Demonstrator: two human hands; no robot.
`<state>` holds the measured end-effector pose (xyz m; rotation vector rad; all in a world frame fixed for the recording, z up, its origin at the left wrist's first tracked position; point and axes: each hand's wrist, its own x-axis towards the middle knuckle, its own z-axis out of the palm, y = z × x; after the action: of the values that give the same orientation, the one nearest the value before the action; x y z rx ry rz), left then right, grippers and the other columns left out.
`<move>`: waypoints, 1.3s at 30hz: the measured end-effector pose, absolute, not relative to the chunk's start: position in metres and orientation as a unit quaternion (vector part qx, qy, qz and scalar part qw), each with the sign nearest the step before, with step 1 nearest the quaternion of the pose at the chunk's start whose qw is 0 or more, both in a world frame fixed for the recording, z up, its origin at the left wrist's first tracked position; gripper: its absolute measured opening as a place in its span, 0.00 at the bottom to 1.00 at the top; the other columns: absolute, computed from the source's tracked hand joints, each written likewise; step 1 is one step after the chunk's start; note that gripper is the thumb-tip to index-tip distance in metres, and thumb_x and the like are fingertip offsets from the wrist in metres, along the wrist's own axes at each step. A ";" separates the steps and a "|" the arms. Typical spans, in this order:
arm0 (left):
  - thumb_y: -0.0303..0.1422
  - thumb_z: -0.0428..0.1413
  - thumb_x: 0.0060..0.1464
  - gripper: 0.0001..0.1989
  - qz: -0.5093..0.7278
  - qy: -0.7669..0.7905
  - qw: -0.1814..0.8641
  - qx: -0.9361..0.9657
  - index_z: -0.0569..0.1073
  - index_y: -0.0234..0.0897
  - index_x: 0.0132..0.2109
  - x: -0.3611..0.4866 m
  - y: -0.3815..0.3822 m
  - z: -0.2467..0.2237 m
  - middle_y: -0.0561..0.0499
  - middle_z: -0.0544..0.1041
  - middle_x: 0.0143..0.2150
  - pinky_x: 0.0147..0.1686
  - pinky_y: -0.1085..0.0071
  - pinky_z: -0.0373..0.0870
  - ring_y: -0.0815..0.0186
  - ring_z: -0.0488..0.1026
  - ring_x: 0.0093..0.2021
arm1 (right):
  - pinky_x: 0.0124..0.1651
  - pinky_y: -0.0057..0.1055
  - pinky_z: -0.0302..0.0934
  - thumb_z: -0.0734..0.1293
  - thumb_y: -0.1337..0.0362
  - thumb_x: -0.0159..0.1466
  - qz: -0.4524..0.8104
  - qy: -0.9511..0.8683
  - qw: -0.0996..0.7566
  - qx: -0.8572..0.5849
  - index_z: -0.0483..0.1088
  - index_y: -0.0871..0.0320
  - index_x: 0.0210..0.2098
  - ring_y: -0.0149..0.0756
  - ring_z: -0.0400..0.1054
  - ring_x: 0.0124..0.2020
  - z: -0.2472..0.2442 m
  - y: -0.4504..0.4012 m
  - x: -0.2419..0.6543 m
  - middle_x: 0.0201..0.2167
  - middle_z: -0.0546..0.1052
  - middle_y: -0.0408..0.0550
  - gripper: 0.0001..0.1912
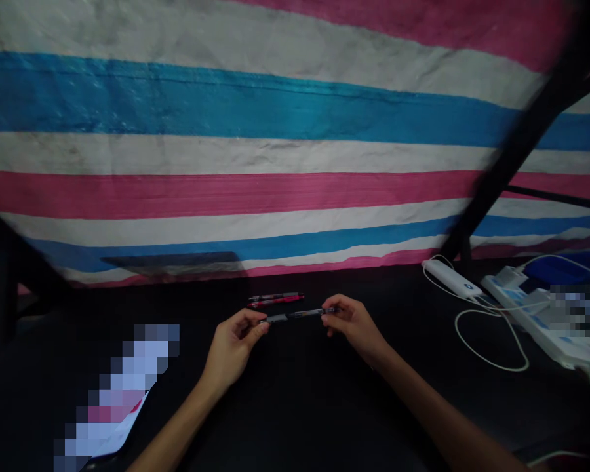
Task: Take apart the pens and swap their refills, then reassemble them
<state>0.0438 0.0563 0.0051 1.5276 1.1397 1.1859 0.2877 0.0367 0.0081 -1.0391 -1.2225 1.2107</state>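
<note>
Single head view faces forward and down, fairly near left hand (pixel 232 344) and right hand (pixel 353 324); black tabletop (pixel 295 406) below, striped sheet (pixel 246 196) beyond.

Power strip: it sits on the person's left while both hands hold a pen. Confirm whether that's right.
Not quite: the head view shows the power strip on the person's right. The left hand and right hand do hold a pen.
</note>
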 end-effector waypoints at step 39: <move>0.34 0.60 0.48 0.07 0.456 0.454 0.445 0.622 0.75 0.37 0.36 0.048 0.050 0.004 0.53 0.76 0.30 0.32 0.74 0.66 0.66 0.71 0.32 | 0.27 0.28 0.60 0.73 0.61 0.52 0.494 -0.504 0.548 -0.450 0.74 0.59 0.33 0.29 0.65 0.22 0.007 0.037 0.287 0.22 0.72 0.42 0.11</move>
<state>0.0476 0.0499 0.0045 1.5427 1.1261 1.1309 0.2865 0.0374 0.0072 -1.0664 -1.1930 1.1701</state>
